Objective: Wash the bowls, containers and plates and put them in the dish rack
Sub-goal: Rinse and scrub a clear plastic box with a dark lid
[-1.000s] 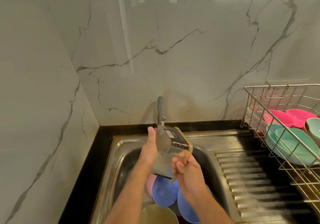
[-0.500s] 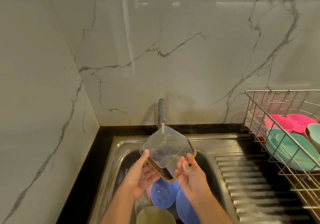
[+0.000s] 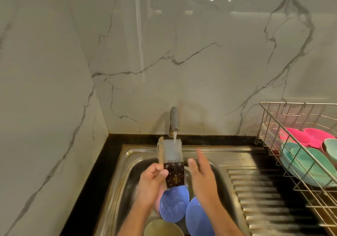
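Head view, sink corner w/ marble-look walls. One clear container [image 3: 172, 158], rectangular, w/ a dark label band at its near end, is held tilted over the steel sink [image 3: 131, 155], its far open end directly under the tap [image 3: 174, 120]; one thin stream of water falls into it. Left hand [image 3: 152, 184] grips the container's near, labelled end: thumb across the label, fingers curled behind. Right hand [image 3: 201, 172] is beside the container on its right, fingers straight and spread, holding nothing; whether it touches the container cannot be told.

In the basin below the hands: 2 blue plates [image 3: 173, 205], overlapping; 1 pink item [image 3: 157, 201], only an edge showing behind the left wrist; 1 pale yellowish bowl [image 3: 163, 228] at the bottom frame edge.

Right of the basin: ribbed drainboard [image 3: 259, 195], then 1 wire dish rack [image 3: 299, 144]. In the rack: 2 pink dishes [image 3: 308, 137] toward the wall, approx. 3 teal dishes [image 3: 310, 164] nearer, overlapping, one cut off by the frame edge, so count is uncertain.
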